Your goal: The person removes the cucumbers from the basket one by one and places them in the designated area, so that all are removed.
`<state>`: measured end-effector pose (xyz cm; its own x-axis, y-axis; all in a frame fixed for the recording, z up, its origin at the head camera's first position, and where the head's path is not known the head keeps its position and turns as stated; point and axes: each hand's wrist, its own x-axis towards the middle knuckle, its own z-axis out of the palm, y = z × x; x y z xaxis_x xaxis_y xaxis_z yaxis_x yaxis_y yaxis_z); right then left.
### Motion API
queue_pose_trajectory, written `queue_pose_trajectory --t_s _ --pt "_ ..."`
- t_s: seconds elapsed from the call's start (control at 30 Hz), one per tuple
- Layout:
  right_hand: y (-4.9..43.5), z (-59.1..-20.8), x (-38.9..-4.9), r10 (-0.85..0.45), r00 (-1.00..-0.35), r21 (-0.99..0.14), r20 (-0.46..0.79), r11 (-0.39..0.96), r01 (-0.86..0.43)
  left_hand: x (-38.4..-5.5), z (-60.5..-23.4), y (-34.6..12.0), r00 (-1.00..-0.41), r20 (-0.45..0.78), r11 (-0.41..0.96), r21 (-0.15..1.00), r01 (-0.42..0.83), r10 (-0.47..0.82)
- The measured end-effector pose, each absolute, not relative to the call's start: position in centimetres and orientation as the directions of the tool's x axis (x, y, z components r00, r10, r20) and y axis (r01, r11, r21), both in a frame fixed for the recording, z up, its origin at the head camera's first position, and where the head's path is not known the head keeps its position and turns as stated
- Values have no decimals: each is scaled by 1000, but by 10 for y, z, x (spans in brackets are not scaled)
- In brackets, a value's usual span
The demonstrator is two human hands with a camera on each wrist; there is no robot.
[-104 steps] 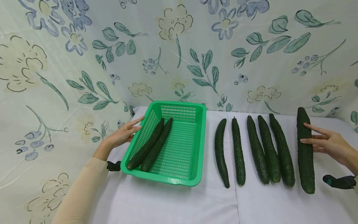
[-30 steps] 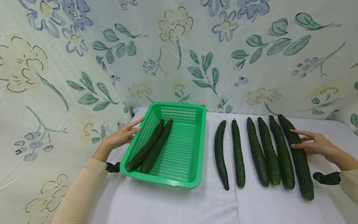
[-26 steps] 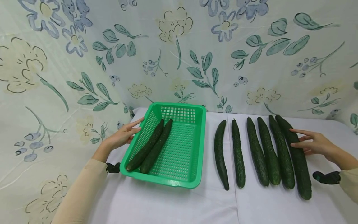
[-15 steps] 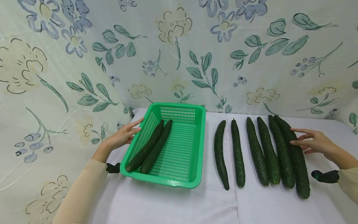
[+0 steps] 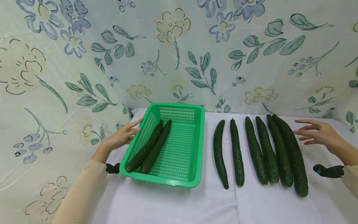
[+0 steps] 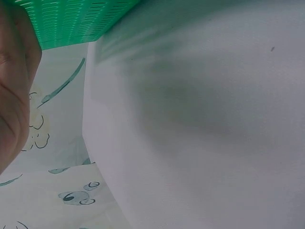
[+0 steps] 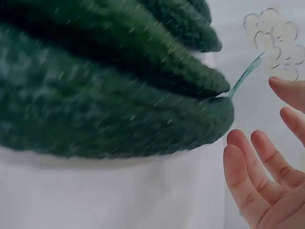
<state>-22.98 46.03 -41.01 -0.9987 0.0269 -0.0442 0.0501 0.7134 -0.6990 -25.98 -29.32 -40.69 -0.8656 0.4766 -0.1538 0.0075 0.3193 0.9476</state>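
Observation:
My left hand [image 5: 121, 136] rests its fairly straight fingers against the outer left side of a green plastic basket [image 5: 202, 146]. Two dark cucumbers lie side by side inside, the nearer being this right-hand cucumber [image 5: 156, 147]. On the far side of the table, my right hand [image 5: 321, 132] hovers just right of the outermost cucumber [image 5: 293, 152], fingers spread and holding nothing. That cucumber lies against its neighbouring cucumber [image 5: 280, 152]. In the right wrist view the right hand's fingers [image 7: 248, 191] stand apart from the tip of the cucumber [image 7: 143, 124].
More cucumbers lie lengthwise in a row between basket and right hand, including a curved cucumber [image 5: 219, 152] and a thin cucumber [image 5: 237, 152]. A white cloth [image 5: 173, 205] covers the table. Behind it hangs a floral curtain [image 5: 179, 62].
The outermost cucumber has shifted left until it lies against the row. My right hand has let go of it and moved off to the right. The left hand and basket stay put.

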Motion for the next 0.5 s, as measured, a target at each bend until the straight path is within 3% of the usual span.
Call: queue_pose_trajectory --t_s 0.5 --pt "411 -364 -234 -111 -993 -842 -42 539 -25 -260 -408 -294 -863 -158 313 950 0 480"
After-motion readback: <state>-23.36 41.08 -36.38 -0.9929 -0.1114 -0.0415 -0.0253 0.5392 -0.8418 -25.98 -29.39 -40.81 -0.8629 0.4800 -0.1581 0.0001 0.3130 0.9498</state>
